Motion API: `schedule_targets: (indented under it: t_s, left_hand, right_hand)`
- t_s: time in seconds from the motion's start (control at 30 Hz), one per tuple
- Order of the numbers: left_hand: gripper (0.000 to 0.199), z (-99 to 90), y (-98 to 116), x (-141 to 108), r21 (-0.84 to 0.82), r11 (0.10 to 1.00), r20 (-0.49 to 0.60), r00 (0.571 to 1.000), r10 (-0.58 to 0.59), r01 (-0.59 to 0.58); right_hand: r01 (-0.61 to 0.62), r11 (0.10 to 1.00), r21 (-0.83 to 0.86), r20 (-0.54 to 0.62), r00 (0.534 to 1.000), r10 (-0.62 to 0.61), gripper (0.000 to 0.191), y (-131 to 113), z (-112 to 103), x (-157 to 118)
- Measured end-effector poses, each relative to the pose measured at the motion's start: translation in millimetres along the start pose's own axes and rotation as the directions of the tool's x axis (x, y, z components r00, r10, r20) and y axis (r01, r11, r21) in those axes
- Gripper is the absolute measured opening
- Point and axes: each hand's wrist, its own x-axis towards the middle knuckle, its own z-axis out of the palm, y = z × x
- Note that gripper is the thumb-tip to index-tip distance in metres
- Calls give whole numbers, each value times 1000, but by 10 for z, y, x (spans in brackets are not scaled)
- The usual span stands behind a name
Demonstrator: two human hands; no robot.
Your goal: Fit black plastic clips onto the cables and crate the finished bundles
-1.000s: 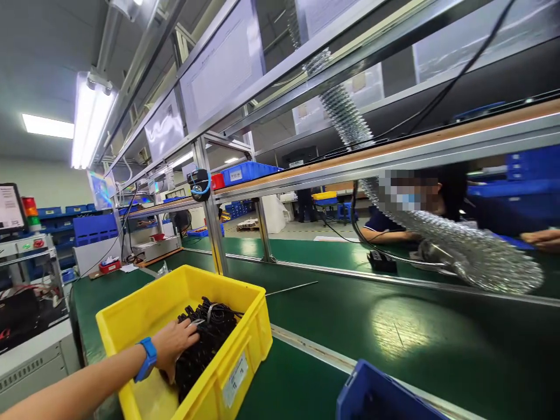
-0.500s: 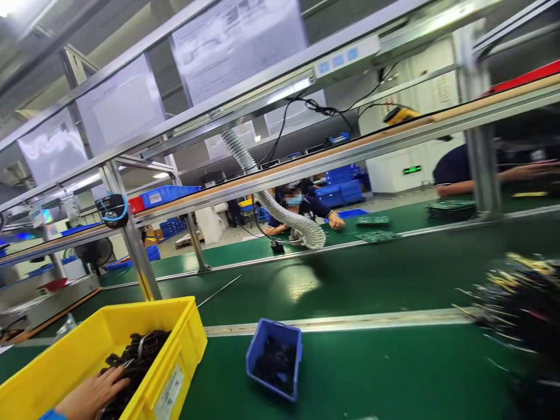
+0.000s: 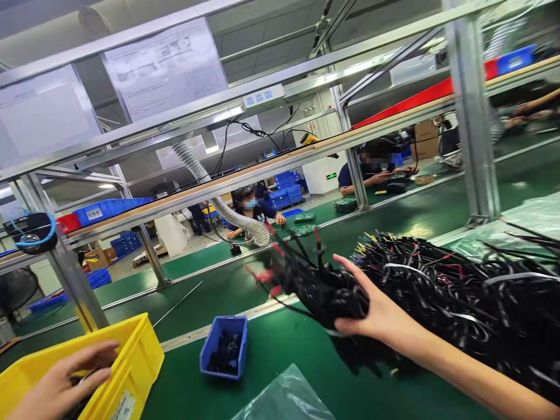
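My right hand is wrapped round a bundle of black cables with red ends, held above the green bench; the bundle is blurred by motion. Beside it on the right lies a large pile of black cables, tied in bunches with pale bands, their bare tips yellow, blue and red. My left hand is over the yellow bin, thumb and fingers apart and curved. Dark parts in the bin show only partly below that hand.
A blue bin of small black parts stands between my hands. Clear plastic bags lie at the front and right. A metal shelf frame and a flexible duct rise beyond. Co-workers sit across the bench.
The view has swung right, bringing the cable pile and my right hand with a cable bundle into sight. My left hand has lifted off the dark parts in the yellow bin.
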Motion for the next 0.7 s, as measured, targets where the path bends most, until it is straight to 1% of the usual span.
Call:
schedule_targets:
  t_s: [0.03, 0.07, 0.1, 0.13, 0.17, 0.2, 0.27, 0.3, 0.37, 0.4, 0.43, 0.5, 0.53, 0.6, 0.63, 0.7]
  left_hand:
    - [59, 101, 297, 0, 20, 999, 99, 994, 43, -45]
    - [59, 218, 591, -7, 50, 994, 169, 982, 88, -98]
    - [62, 341, 872, -13, 76, 983, 263, 955, 139, -165]
    - [66, 463, 1130, -14, 78, 967, 340, 918, 204, -244]
    - [72, 575, 1357, -4, 66, 949, 356, 895, 267, -309]
    - [78, 673, 1550, 19, 49, 943, 334, 895, 296, -330]
    - [88, 814, 1827, 101, -12, 957, 228, 931, 284, -289]
    - [91, 861, 1917, 153, -80, 961, 176, 945, 275, -264]
    - [97, 930, 2026, 255, -284, 935, 137, 956, 260, -213]
    - [101, 963, 2056, 296, -409, 890, 133, 952, 275, -200]
    - [106, 1001, 2074, 327, -530, 826, 127, 945, 300, -191]
    - [115, 1104, 2085, 365, -712, 677, 76, 938, 339, -187]
    - [118, 1170, 2077, 375, -764, 618, 45, 941, 336, -184]
    - [122, 1327, 2029, 394, -816, 558, 10, 962, 273, -150]
    - [123, 1413, 1990, 406, -828, 547, 4, 973, 231, -127]
    - [123, 1585, 1897, 438, -831, 549, -5, 987, 158, -92]
  right_hand:
    - [-42, 997, 64, 38, 999, 39, 100, -34, 85, 44]
    - [-82, 986, 145, 71, 995, 73, 101, -54, 181, 75]
    - [-115, 965, 237, 87, 991, 97, 100, -63, 284, 92]
    - [-150, 936, 319, 112, 986, 120, 98, -62, 394, 97]
    - [-183, 904, 388, 138, 981, 139, 94, -53, 508, 91]
    - [-219, 869, 443, 169, 973, 159, 90, -35, 624, 75]
    - [-297, 802, 519, 249, 950, 190, 83, 20, 855, 27]
    - [-331, 774, 540, 292, 936, 196, 80, 54, 968, 0]
    - [-370, 741, 561, 367, 913, 178, 81, 121, 1183, -53]
    - [-378, 731, 568, 398, 904, 159, 85, 149, 1286, -78]
    - [-384, 722, 575, 421, 896, 141, 90, 173, 1384, -101]
    - [-401, 701, 590, 455, 882, 122, 102, 208, 1566, -145]
    - [-414, 691, 593, 467, 876, 124, 106, 226, 1648, -167]
    - [-429, 682, 592, 482, 867, 128, 110, 282, 1789, -207]
    - [-423, 689, 589, 476, 870, 126, 111, 327, 1849, -226]
    - [-368, 733, 572, 435, 894, 110, 111, 456, 1948, -259]
